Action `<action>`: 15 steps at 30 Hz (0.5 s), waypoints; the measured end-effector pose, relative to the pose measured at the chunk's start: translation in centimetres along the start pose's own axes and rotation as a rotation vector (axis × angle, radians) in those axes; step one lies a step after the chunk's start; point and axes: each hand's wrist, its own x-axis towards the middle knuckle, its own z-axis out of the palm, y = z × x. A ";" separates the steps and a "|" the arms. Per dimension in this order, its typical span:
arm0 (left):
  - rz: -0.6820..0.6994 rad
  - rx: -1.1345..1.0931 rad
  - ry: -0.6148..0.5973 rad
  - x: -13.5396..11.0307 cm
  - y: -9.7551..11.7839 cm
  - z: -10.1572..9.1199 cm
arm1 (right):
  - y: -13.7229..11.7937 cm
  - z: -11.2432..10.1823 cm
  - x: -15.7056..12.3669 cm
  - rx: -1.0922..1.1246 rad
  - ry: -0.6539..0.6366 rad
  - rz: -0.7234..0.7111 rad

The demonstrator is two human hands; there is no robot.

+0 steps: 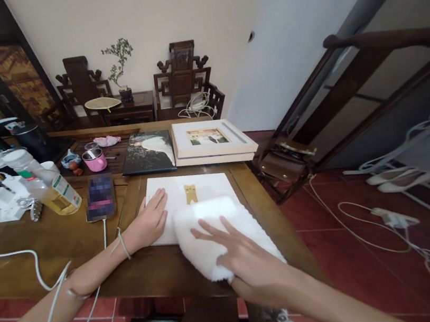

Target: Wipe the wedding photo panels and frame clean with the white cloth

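1. The left hand lies flat on the near left part of a white board, its fingers extended and close together, pinching nothing.
2. The right hand rests on top of a fluffy white cloth, its fingers spread; whether the thumb grips the cloth, I cannot tell.
3. The cloth covers the near right part of the board and reaches over onto the wooden surface.
4. The board lies near the right end of the surface, a gold cat-shaped figure on it just beyond the cloth.
5. On the far side of the board are a dark photo panel, left, and a pale picture frame, right.
6. To the left lie a phone and a bottle, with a pink cup farther off.
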 end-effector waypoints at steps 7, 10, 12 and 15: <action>-0.025 -0.051 -0.017 0.1 0.2 -0.3 | 6.8 -1.8 6.3 -0.037 0.165 0.155; -0.024 -0.085 -0.010 0.1 0.2 -0.2 | 7.4 -2.0 8.5 -0.095 0.173 0.251; -0.019 -0.103 0.001 0.1 0.1 -0.1 | 6.3 -1.8 8.6 -0.130 0.159 0.262; -0.015 -0.107 0.012 0.1 0.0 0.0 | 2.9 -0.9 6.7 -0.160 0.098 0.200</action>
